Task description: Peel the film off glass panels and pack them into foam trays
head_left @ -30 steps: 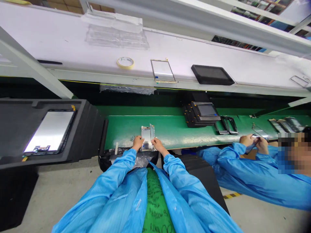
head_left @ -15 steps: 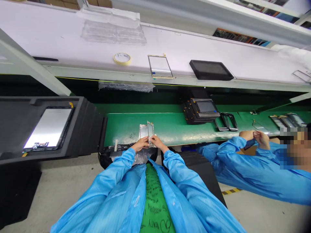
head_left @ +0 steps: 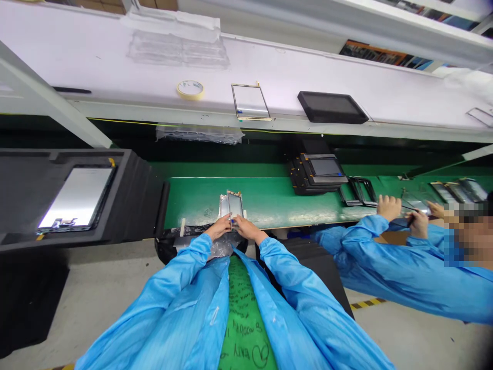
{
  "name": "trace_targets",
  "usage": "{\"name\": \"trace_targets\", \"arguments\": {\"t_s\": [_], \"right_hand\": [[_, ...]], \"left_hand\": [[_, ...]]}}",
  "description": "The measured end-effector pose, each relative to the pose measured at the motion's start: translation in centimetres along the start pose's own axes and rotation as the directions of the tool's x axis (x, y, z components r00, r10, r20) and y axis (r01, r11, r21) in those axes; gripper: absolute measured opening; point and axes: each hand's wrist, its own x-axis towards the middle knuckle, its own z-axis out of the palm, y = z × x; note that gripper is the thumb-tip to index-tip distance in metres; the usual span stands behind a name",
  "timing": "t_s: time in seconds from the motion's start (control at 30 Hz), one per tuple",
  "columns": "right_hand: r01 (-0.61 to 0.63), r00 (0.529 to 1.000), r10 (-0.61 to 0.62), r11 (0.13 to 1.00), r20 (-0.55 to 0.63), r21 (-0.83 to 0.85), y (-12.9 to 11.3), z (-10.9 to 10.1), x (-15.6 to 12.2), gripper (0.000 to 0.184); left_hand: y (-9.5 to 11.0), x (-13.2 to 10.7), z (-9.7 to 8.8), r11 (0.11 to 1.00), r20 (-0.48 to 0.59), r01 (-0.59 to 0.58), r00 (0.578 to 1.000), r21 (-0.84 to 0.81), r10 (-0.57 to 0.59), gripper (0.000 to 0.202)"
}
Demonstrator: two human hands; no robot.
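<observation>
My left hand [head_left: 219, 228] and my right hand [head_left: 244, 228] meet at the near edge of the green conveyor belt [head_left: 277, 203]. Together they pinch the lower end of a thin glass screen panel [head_left: 235, 204], which stands tilted up off the belt. A second flat panel [head_left: 223, 205] lies on the belt just behind and to the left of it. Crumpled clear plastic film [head_left: 223, 248] sits below my hands at the belt's edge. Both my arms wear blue sleeves.
A black foam tray [head_left: 127, 185] holding a large screen [head_left: 77, 198] stands at the left. Stacked black display units [head_left: 319, 172] and frames [head_left: 360, 191] rest on the belt to the right. A co-worker's hands [head_left: 389, 206] work there. A tape roll [head_left: 190, 88], a glass panel [head_left: 250, 102] and a black monitor [head_left: 331, 107] lie on the white shelf.
My hands have drawn together and lifted one panel up off the belt, turning its face toward me. The co-worker's hands have spread apart on the belt.
</observation>
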Motion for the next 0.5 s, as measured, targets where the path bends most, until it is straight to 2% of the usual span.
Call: {"name": "trace_targets", "arguments": {"t_s": [0.13, 0.27, 0.37, 0.5], "right_hand": [[-0.009, 0.999, 0.015, 0.988, 0.041, -0.152, -0.5, -0.6, 0.0, 0.054], [-0.011, 1.0, 0.014, 0.974, 0.013, -0.226, -1.2, -0.4, 0.2, 0.061], [0.013, 1.0, -0.012, 0.964, 0.003, -0.266, -1.6, 0.0, 0.3, 0.07], [-0.002, 0.998, -0.013, 0.966, -0.056, -0.257, -1.8, 0.0, 0.4, 0.066]], "left_hand": [[0.1, -0.1, 0.1, 1.0, 0.009, -0.019, 1.0, 0.002, 0.018, 0.075], [0.0, -0.2, -0.1, 0.999, -0.01, -0.032, 0.999, -0.002, 0.032, 0.088], [-0.3, -0.2, -0.1, 0.999, -0.049, -0.048, 0.998, -0.016, 0.048, 0.094], [-1.0, -0.1, 0.0, 0.998, -0.145, -0.056, 0.988, -0.037, 0.051, 0.088]]}}
